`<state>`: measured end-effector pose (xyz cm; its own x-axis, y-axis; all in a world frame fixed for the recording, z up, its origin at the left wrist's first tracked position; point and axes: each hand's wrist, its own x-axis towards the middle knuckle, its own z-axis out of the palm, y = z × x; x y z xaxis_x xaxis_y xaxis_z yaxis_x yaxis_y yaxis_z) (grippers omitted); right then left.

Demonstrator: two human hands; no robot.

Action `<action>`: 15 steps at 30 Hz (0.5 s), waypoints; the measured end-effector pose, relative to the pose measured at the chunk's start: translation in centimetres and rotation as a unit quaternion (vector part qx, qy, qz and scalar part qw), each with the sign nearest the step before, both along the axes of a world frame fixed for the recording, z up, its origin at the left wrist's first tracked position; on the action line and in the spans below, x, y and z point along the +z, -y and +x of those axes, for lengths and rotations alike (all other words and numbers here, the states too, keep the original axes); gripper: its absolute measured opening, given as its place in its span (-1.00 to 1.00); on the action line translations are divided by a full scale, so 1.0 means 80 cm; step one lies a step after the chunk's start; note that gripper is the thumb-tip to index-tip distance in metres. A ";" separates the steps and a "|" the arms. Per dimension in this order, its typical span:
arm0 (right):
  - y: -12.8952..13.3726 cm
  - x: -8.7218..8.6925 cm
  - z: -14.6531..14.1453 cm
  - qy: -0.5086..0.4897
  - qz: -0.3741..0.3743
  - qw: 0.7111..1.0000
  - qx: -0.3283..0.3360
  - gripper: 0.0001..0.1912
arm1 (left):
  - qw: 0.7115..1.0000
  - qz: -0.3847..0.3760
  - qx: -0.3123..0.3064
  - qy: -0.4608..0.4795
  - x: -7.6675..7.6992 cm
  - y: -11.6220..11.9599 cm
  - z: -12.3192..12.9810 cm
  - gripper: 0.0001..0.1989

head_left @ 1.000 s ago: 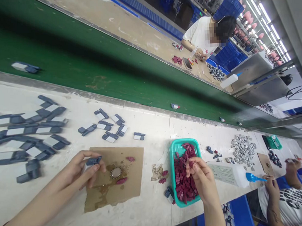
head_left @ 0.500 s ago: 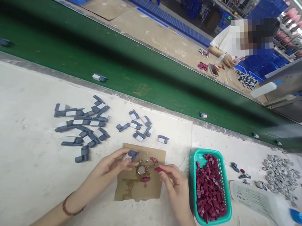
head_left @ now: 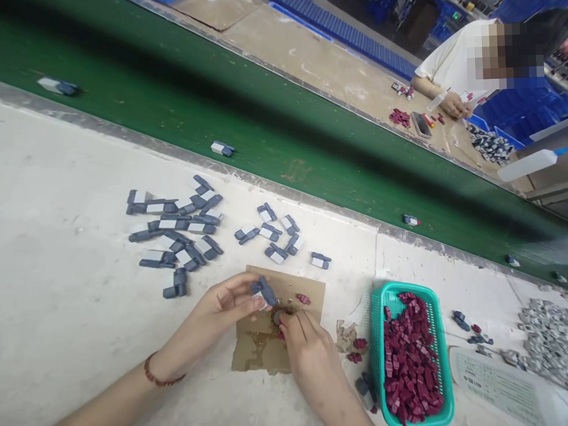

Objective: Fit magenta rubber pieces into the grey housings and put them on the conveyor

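My left hand (head_left: pixel 231 300) holds a blue-grey and white plastic part (head_left: pixel 263 292) between thumb and fingers, above a piece of brown cardboard (head_left: pixel 308 284). My right hand (head_left: pixel 311 347) is closed in a pinch at a small round metal cap (head_left: pixel 278 316) on the cardboard. A bit of maroon shows at its fingertips, but most of what they pinch is hidden. Behind the right hand lies a small maroon piece (head_left: pixel 303 299) on the cardboard. Wet stains mark the cardboard's lower left.
A green basket (head_left: pixel 377 353) of maroon pieces (head_left: pixel 410 358) stands at right. Several blue-grey parts (head_left: pixel 171 224) lie left and beyond. Grey pieces (head_left: pixel 553 339) and a white bottle (head_left: pixel 498 379) lie far right. A green conveyor belt (head_left: pixel 282 163) crosses behind; a co-worker (head_left: pixel 466 67) sits across.
My right hand has moved left with the maroon piece, from the cardboard's right side to the metal cap. The part in my left hand has been tilted. The view has shifted, so things appear further right.
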<state>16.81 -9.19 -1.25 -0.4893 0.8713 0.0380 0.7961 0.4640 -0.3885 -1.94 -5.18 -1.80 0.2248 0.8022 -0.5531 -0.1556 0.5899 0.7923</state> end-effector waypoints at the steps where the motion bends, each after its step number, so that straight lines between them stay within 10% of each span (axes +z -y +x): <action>1: 0.000 0.002 0.002 -0.020 -0.011 1.000 -0.009 -0.62 | 1.000 -0.011 0.006 0.016 0.000 0.000 0.000 -0.49; 15: 0.003 0.012 0.023 -0.300 -0.160 0.918 -0.205 -0.85 | 0.980 -0.109 0.046 0.160 0.006 0.003 0.004 -0.57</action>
<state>18.62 -9.46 -0.30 -0.0929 0.9911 -0.0956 0.4772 -0.0400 -0.8779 -1.62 -5.41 -1.34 0.3472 0.6974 -0.6270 -0.4353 0.7120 0.5509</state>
